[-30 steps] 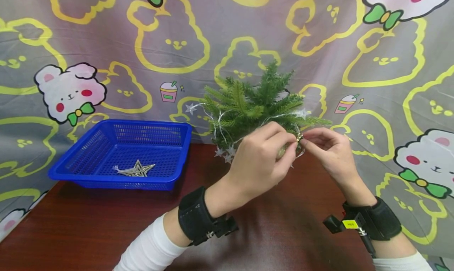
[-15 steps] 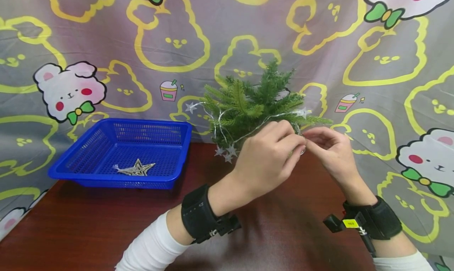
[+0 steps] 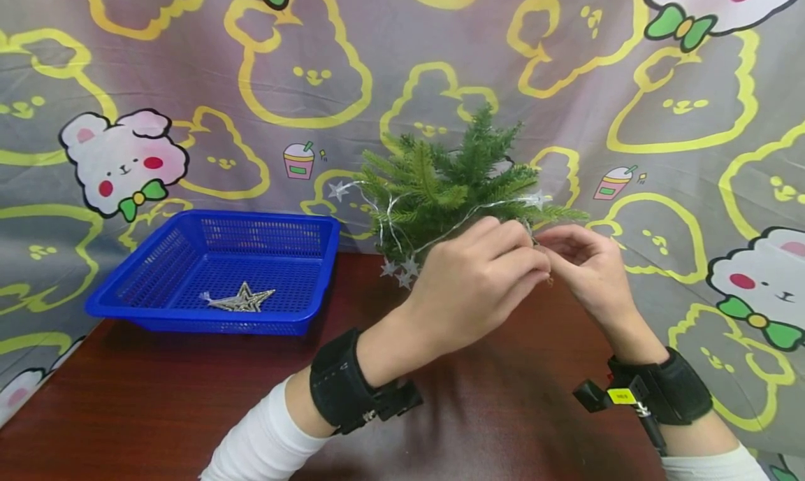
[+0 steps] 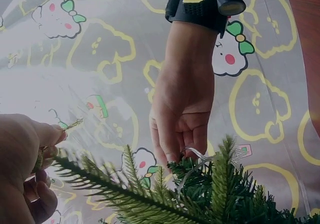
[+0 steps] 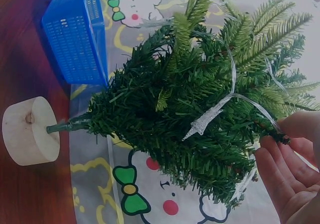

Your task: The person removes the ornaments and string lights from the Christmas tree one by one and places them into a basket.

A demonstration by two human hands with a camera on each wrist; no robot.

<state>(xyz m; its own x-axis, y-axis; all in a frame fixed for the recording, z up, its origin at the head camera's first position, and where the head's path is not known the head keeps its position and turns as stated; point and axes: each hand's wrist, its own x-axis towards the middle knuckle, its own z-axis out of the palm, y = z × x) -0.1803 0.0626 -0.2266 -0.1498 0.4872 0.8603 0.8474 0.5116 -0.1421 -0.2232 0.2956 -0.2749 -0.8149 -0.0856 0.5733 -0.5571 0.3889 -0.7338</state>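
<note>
Green branch tip pinched by right hand, gold cord by left hand, left fingertips shifted rightward

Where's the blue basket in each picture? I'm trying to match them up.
Head: the blue basket is left of centre, on the table.
Left wrist: not in this picture.
Right wrist: upper left, cut off by the top edge.
Shared landmark: the green tree, in all three views.

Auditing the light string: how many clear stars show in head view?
5 about the tree: far-left star, three clustered lower-left stars, right-side star. Others may be hidden.
</note>
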